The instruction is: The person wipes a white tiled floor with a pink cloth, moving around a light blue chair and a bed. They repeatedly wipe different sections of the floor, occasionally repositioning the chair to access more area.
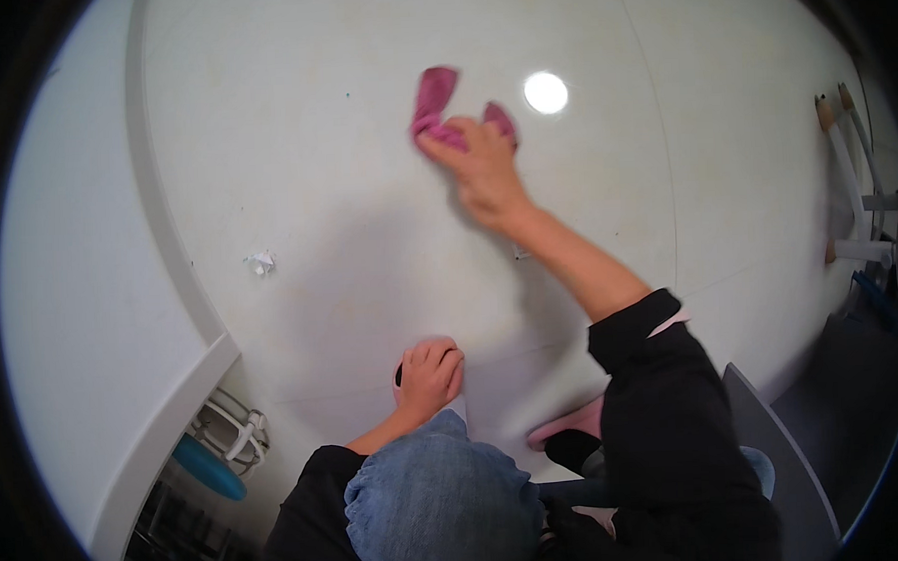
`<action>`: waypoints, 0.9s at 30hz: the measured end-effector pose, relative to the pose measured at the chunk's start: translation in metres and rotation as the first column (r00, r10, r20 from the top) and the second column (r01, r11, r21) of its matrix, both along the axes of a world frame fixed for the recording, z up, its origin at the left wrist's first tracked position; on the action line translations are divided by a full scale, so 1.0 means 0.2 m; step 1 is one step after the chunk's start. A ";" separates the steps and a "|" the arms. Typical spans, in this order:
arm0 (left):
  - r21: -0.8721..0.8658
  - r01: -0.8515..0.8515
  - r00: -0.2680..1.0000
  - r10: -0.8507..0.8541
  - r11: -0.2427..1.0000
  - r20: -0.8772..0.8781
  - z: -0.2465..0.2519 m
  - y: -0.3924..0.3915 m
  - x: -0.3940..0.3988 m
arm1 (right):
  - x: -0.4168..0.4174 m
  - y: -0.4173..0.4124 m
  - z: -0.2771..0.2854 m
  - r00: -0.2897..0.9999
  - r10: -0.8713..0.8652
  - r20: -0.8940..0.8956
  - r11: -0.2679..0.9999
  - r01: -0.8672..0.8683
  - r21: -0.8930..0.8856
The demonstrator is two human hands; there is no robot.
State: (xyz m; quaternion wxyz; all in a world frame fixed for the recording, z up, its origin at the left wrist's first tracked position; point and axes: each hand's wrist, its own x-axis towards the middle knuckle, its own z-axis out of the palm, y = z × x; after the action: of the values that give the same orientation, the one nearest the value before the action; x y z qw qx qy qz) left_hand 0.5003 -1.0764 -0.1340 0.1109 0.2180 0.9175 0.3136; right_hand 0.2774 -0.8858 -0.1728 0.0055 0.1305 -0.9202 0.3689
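My right hand (482,164), on an outstretched arm, grips a bunched pink cloth (434,103) at the white floor (341,173); part of the cloth sticks out past the fingers on both sides. My left hand (430,377) rests over the front of a pink shoe (399,379), its fingers curled; whether anything is under the palm is hidden. A denim-covered knee (445,496) is close behind that hand. To the left on the floor lies a crumpled white scrap (261,262). Another pink shoe (569,423) shows beside my right sleeve.
A white wall or panel (84,241) with a baseboard runs along the left. Below it are a blue round seat (209,467) and white metal tubing (239,436). White legs with tan tips (846,170) stand at the far right, above a dark grey panel (785,454). A small piece (522,253) lies near my right forearm.
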 end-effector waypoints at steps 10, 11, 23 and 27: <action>0.039 -0.031 1.000 0.030 0.999 0.008 0.00 -0.04 0.02 | 0.24 0.66 0.33 0.736 -0.592 0.329 0.323 0.590 -0.739; 0.052 -0.024 1.000 0.024 0.998 0.007 0.00 -0.03 0.01 | 0.29 0.88 0.30 0.662 -0.711 0.235 0.393 0.652 -0.649; 0.030 0.017 0.999 -0.016 0.999 -0.033 -0.05 -0.02 0.04 | 0.54 0.28 -0.14 0.741 -0.593 -0.315 0.701 0.667 0.252; -0.001 0.033 0.999 -0.033 0.999 -0.031 -0.05 -0.04 0.04 | 0.52 -0.25 -0.07 0.810 -0.559 -0.178 0.799 0.584 0.145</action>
State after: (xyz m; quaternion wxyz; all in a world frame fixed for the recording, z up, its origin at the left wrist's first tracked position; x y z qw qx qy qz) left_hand 0.5084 -1.0839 -0.1435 0.1017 0.2378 0.9155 0.3082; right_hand 0.3814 -0.9367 -0.1871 0.1623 -0.1304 -0.9456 0.2500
